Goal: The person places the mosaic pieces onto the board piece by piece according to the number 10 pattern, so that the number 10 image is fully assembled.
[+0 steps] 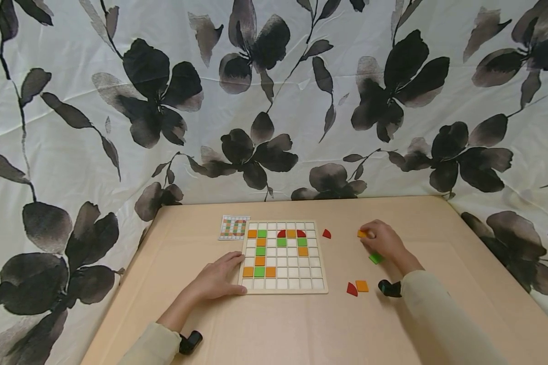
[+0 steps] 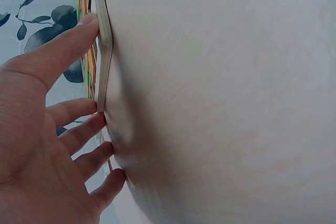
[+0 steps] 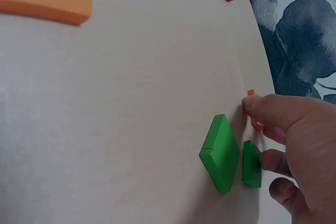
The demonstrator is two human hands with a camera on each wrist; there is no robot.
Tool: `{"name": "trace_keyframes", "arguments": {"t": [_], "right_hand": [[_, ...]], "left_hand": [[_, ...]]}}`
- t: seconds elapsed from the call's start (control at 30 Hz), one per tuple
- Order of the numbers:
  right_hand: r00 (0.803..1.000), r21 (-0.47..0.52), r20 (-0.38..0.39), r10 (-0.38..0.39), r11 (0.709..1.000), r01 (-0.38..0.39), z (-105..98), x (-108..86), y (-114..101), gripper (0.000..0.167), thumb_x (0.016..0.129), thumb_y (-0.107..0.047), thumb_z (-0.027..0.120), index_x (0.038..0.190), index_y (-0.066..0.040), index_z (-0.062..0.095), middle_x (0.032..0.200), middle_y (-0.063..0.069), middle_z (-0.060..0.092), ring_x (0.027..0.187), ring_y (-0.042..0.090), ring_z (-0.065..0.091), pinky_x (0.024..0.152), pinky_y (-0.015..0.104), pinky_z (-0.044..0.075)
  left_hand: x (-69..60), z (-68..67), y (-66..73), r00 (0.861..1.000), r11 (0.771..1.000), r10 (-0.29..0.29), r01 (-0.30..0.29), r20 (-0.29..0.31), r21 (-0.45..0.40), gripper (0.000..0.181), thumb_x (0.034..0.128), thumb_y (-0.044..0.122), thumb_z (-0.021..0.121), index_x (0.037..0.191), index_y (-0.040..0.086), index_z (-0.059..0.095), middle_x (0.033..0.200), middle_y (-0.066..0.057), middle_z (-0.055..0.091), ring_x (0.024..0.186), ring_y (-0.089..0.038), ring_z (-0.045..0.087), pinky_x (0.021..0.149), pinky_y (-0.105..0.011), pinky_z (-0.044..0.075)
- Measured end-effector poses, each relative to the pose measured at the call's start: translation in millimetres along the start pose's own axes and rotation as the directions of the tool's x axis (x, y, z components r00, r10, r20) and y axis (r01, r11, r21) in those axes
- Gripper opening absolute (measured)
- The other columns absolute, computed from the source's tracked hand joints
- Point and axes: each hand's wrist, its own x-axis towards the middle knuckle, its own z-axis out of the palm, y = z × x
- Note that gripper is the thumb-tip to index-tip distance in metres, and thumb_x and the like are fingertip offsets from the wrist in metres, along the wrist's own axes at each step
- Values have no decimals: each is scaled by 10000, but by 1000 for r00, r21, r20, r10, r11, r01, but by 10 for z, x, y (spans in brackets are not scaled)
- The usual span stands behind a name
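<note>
A white gridded board [image 1: 288, 286] in a pale wooden frame lies on the table, with orange, green and red tiles on some squares. My left hand [image 1: 219, 278] rests against its left edge; in the left wrist view the left hand [image 2: 47, 114] touches the board's side [image 2: 105, 40] with thumb and spread fingertips. To the right of the board, my right hand [image 1: 385, 242] pinches an orange tile [image 1: 361, 233] between thumb and finger. Close under the right hand [image 3: 304, 145] are two green tiles, one standing out as a square tile [image 3: 221, 153], the other a green tile [image 3: 251, 165] by the fingers.
A small pattern card [image 1: 233, 227] lies at the board's upper left corner. Right of the board are a red quarter-round tile [image 1: 326, 233], another red tile [image 1: 352, 289] and an orange square tile [image 1: 362, 286]. Floral cloth [image 1: 319, 126] hangs behind the table.
</note>
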Motion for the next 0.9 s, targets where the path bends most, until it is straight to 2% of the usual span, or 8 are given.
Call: {"name": "trace_keyframes", "arguments": {"t": [0.5, 0.7, 0.9], "right_hand": [[998, -17, 32, 45, 999, -44, -17, 60, -2, 297, 889, -175, 678, 1135, -8, 668, 1173, 210, 612, 1034, 352, 560, 974, 544, 468], [997, -37, 43, 64, 997, -62, -27, 64, -45, 303, 869, -176, 690, 1119, -5, 671, 1112, 191, 617, 933, 298, 555, 903, 488, 510], [998, -43, 25, 56, 998, -55, -27, 37, -57, 299, 841, -158, 681, 1091, 5, 669, 1077, 186, 607, 898, 287, 553, 863, 471, 520]], "left_hand": [[1, -9, 11, 1000, 1000, 0, 0, 4, 8, 849, 732, 439, 807, 1440, 127, 459, 1535, -62, 386, 1426, -297, 353, 1090, -595, 330], [4, -8, 17, 1000, 1000, -6, 6, 1, 16, 855, 725, 440, 812, 1439, 128, 460, 1532, -63, 390, 1422, -298, 360, 1091, -595, 333], [11, 2, 21, 1000, 1000, -13, 13, -2, 14, 861, 716, 440, 816, 1437, 131, 462, 1530, -58, 394, 1418, -296, 366, 1086, -602, 335]]}}
